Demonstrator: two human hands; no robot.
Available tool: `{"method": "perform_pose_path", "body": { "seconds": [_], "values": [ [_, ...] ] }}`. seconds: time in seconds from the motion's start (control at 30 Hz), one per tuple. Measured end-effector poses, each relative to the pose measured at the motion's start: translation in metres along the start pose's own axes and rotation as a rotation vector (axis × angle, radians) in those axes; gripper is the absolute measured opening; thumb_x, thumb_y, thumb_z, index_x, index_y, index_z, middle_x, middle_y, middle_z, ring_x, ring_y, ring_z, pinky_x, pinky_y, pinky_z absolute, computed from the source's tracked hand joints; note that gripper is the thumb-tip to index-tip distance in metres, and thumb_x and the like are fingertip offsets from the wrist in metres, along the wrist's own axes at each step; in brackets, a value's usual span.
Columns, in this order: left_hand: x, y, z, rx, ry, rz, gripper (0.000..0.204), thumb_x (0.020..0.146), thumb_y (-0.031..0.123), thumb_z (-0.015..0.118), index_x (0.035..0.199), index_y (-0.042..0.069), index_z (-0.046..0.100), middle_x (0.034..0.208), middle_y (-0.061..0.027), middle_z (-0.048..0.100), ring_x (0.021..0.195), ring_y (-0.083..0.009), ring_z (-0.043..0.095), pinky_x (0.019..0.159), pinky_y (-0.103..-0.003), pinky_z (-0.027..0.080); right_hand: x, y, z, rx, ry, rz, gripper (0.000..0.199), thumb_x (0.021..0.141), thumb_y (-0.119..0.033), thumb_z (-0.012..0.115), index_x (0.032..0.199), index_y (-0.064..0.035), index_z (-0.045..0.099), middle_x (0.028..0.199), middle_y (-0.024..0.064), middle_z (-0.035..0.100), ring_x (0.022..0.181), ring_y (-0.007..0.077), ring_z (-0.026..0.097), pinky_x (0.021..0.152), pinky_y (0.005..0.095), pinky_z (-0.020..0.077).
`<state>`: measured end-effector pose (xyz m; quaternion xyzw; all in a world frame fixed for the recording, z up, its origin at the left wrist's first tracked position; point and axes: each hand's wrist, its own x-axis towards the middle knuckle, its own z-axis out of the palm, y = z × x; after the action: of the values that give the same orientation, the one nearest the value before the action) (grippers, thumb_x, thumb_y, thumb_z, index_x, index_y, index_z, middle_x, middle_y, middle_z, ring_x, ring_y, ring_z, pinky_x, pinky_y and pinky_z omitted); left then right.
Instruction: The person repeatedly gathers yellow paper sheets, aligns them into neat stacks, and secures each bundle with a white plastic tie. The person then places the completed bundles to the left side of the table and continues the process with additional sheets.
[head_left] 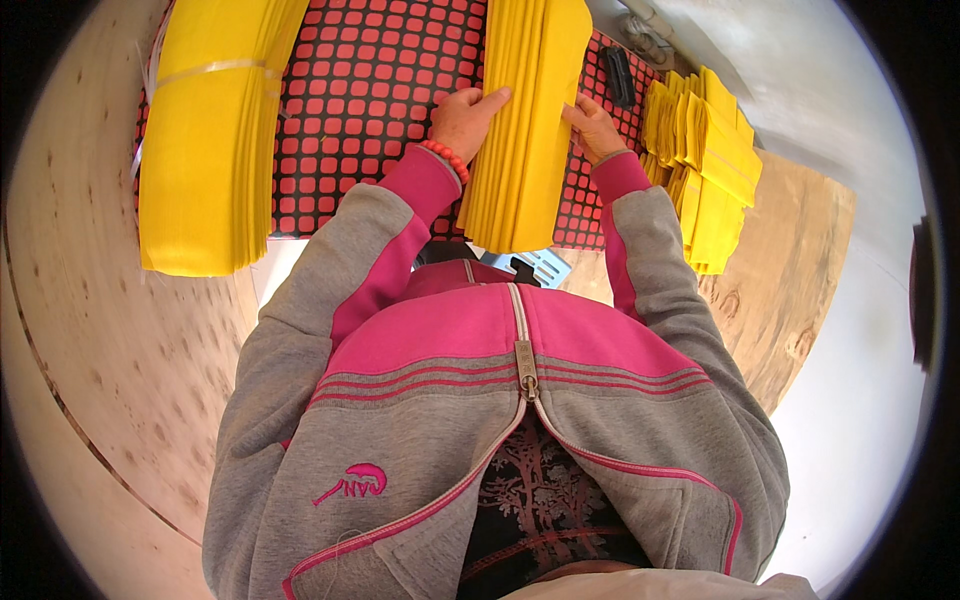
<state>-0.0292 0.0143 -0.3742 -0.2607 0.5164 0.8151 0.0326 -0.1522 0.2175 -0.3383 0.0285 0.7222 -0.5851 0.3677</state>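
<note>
Left grip: left hand [465, 118] pressed flat against the left face of the tall stack of yellow flat sheets [525, 130], fingers stretched toward 1 o'clock, thumb side on the stack's edge; grasping by squeeze, not clenched.
Right grip: right hand [595, 128] cupped on the right face of the same stack, fingertips curled over its edge; clamping the sheets from the opposite side.
Stack position: standing on edge between both hands, at 12 o'clock from the chest, lower end reaching down near the jacket collar, top running out of frame.
Wrist detail: red beaded bracelet [446, 158] circling the left wrist, just above the pink cuff.
Underneath: red mat with a black grid pattern [360, 90], spread beneath the stack and both hands.
At 10 o'clock: thick bundle of yellow sheets tied with a pale strap [205, 140], lying well apart from the left hand, partly on the mat.
At 2 o'clock: loose heap of smaller yellow folded pieces [710, 160], near the right forearm, resting at the mat's edge.
Base: pale plywood table surface [110, 330], showing at 9 o'clock and at 3 o'clock.
Foreground: grey and pink zip jacket [500, 400], filling the lower frame.
</note>
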Motion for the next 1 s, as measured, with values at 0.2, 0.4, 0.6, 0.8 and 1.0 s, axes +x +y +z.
{"method": "perform_pose_path", "body": {
  "seconds": [0.2,0.4,0.6,0.8,1.0],
  "values": [
    [0.000,0.003,-0.001,0.051,0.015,-0.016,0.047,0.088,0.043,0.061,0.095,-0.003,0.068,0.085,-0.0119,0.071,0.075,-0.0193,0.068,0.069,-0.031,0.053,-0.002,-0.001,0.002,0.023,0.007,-0.005,0.046,0.089,-0.017,0.069,0.127,0.0001,0.052,0.113,0.0062,0.064,0.101,0.0141,0.062,0.087,0.0272,0.0506],
    [-0.011,0.015,0.003,0.043,-0.016,-0.067,0.047,0.086,0.041,0.065,0.099,-0.004,0.065,0.088,-0.0120,0.070,0.075,-0.0184,0.068,0.068,-0.031,0.053,0.004,0.003,-0.001,0.014,-0.002,-0.013,0.047,0.087,-0.019,0.071,0.125,-0.0001,0.053,0.112,0.0057,0.065,0.097,0.0129,0.063,0.084,0.0263,0.0511],
    [-0.009,0.019,-0.005,0.045,-0.023,-0.041,0.049,0.087,0.041,0.065,0.101,-0.006,0.064,0.090,-0.0118,0.069,0.077,-0.0184,0.067,0.070,-0.030,0.052,0.002,0.001,0.003,-0.002,0.028,-0.009,0.049,0.084,-0.022,0.075,0.123,0.0003,0.056,0.110,0.0072,0.065,0.096,0.0144,0.063,0.083,0.0266,0.0506],
    [-0.008,0.021,-0.005,-0.028,-0.125,-0.017,0.061,0.082,0.039,0.072,0.118,-0.007,0.053,0.104,-0.0170,0.066,0.088,-0.0214,0.066,0.077,-0.029,0.052,-0.011,-0.012,0.018,-0.117,0.047,-0.049,0.047,0.084,-0.026,0.074,0.121,-0.0013,0.057,0.108,0.0052,0.065,0.096,0.0126,0.062,0.081,0.0266,0.0504],
    [-0.005,0.013,-0.002,0.079,-0.123,0.099,0.065,0.076,0.018,0.079,0.126,-0.006,0.045,0.111,-0.0160,0.063,0.098,-0.0221,0.064,0.085,-0.032,0.052,-0.018,-0.016,0.029,-0.178,0.090,-0.148,0.048,0.081,-0.027,0.076,0.117,0.0002,0.059,0.103,0.0083,0.067,0.086,0.0148,0.065,0.073,0.0280,0.0534]
  ]
}}
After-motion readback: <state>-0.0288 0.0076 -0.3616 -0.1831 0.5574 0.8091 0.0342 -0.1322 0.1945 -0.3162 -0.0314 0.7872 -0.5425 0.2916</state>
